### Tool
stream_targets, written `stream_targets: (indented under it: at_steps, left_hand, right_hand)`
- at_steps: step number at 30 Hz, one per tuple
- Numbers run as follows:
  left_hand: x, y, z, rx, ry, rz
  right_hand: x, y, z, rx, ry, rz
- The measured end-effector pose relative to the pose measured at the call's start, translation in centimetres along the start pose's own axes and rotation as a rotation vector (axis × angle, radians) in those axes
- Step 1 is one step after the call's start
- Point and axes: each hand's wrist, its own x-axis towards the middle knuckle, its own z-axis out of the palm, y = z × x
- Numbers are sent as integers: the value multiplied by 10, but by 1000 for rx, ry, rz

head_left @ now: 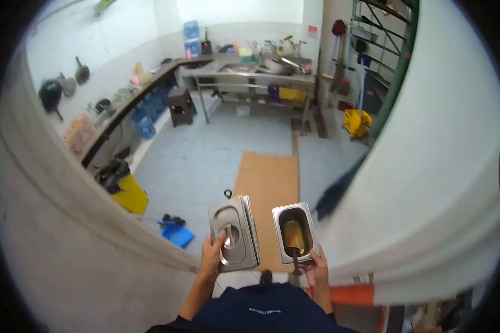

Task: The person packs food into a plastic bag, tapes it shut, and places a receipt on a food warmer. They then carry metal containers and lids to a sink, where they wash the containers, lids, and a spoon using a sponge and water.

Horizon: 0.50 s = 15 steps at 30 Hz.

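Head cam: left hand (211, 258) grips a lidded steel pan (234, 233), thumb on lid, fingers curled under, over the near left edge of the cardboard sheet (266, 177); right hand (316, 270) grips an open steel pan (295, 232) w/ a spoon (294, 238) inside, over the cardboard's near right edge. Pans side by side, not touching.

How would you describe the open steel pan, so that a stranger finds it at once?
Look over the cardboard on the floor. The right hand holds the pan beside a lidded pan. Only it is open, with a ladle inside.
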Motion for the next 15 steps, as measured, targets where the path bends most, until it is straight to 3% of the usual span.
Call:
stream_targets:
  at_steps: [6,10,15]
  left_hand:
    - [156,32,-5,1,250,89]
    - [263,15,-9,-150,366,135]
    - [442,51,6,-87,368,153]
  right_hand:
    - [231,-23,92,-62,-183,166]
    - [368,1,102,75,-369,399]
    - [518,9,120,32,-356,375]
